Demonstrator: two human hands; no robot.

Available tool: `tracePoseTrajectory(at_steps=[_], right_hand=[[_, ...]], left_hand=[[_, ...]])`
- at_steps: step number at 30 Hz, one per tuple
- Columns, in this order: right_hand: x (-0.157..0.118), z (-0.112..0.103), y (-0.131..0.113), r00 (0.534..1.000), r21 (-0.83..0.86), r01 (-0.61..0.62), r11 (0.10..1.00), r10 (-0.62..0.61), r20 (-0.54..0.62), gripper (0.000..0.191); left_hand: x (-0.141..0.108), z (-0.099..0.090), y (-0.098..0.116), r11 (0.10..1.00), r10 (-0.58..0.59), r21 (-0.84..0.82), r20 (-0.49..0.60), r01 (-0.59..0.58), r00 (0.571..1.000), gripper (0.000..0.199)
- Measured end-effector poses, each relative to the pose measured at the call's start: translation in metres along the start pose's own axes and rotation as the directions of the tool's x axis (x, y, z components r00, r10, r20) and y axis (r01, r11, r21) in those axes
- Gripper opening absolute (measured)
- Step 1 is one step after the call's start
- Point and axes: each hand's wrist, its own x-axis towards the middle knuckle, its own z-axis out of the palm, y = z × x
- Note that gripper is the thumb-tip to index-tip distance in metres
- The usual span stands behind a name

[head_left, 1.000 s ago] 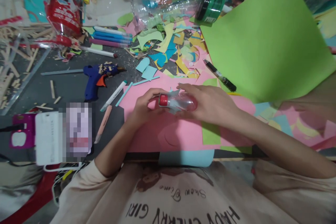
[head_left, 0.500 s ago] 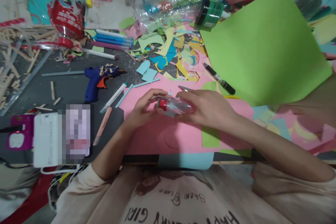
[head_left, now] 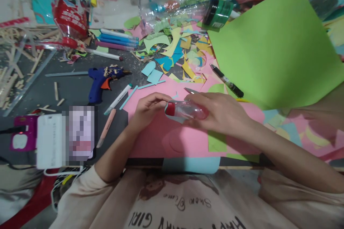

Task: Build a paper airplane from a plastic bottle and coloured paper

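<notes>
From the head camera we look down at a dark table (head_left: 72, 94), our two hands near the middle of its near edge. In our right hand (head_left: 212, 112) we hold a small clear bottle (head_left: 192, 111), fingers and thumb closed around its rounded end; it lies sideways over a pink sheet (head_left: 150, 141), its red cap (head_left: 170, 108) toward our left hand (head_left: 152, 109). A pale strip (head_left: 176, 117) curves around the cap end. Our left thumb and fingers come close together at the strip's edge, but we cannot tell whether they pinch it. A pointed metal tip (head_left: 189, 89) juts out beside our right fingers; the rest of that tool is hidden.

The pink sheet reaches almost to the table's near edge, where a light blue piece (head_left: 191, 165) sticks out past it. To the left of the sheet we see a teal-capped marker (head_left: 118, 99), a peach marker (head_left: 106, 128) and, farther from the near edge, a blue glue gun (head_left: 96, 85). A pixelated phone (head_left: 81, 132) and a white flat case (head_left: 48, 141) lie toward the near left corner.

Beyond our hands, cut paper scraps (head_left: 174, 57) are strewn across the table. To the right, a black pen (head_left: 227, 80) rests near a large green sheet (head_left: 271, 50).
</notes>
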Motion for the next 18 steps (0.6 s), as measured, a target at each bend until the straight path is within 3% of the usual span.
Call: tracePoseTrajectory(at_steps=[6, 14, 18], right_hand=[[0.001, -0.001, -0.002, 0.999, -0.016, -0.012, 1.000, 0.013, 0.039, 0.044], [-0.003, 0.003, 0.001, 0.999, -0.017, 0.045, 0.999, -0.045, 0.003, 0.045], [-0.004, 0.000, 0.002, 0.999, 0.002, 0.017, 1.000, -0.017, -0.029, 0.046]], left_hand=[[0.000, 0.005, -0.004, 0.994, -0.019, -0.111, 0.010, 0.020, 1.000, 0.042], [-0.002, 0.011, -0.007, 0.981, -0.039, -0.191, 0.007, 0.040, 0.999, 0.039], [-0.004, 0.012, -0.007, 0.974, -0.078, -0.216, -0.011, 0.073, 0.997, 0.042]])
